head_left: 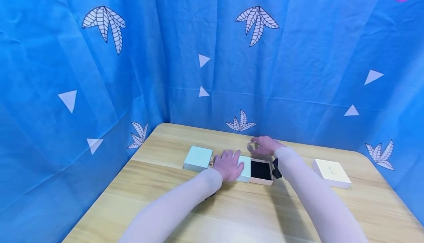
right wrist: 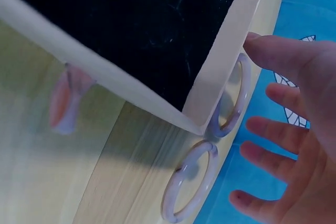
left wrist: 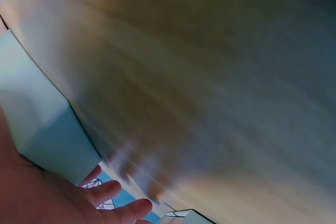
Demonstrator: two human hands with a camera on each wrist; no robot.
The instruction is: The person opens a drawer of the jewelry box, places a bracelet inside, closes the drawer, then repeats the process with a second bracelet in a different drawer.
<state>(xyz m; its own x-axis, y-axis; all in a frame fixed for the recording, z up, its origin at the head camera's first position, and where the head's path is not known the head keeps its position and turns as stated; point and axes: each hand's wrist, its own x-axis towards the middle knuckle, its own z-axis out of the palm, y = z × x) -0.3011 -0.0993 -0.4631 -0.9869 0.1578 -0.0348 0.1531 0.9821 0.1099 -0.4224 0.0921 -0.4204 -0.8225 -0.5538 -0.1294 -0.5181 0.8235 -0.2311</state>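
Note:
A slide-out box with a light green cover (head_left: 245, 164) stands partly pulled apart, and its pale drawer (head_left: 261, 181) shows a black lining (right wrist: 131, 24). Over the left part of the cover lies my left hand (head_left: 228, 165); in the left wrist view its fingers reach straight past the box edge. Behind the drawer is my right hand (head_left: 266, 145), fingers spread, its thumb close to the drawer wall. Two pale, marbled bangles, a nearer bangle (right wrist: 167, 203) and a farther bangle (right wrist: 245, 77), are on the table beside that wall. A pinkish loop (right wrist: 71, 100) sticks out from the drawer's front.
Left of my left hand sits another light green box (head_left: 198, 157). A cream-topped white box (head_left: 332, 173) lies at the right of the wooden table (head_left: 159, 195). Blue patterned curtain (head_left: 298, 88) hangs along the table's back and left edges.

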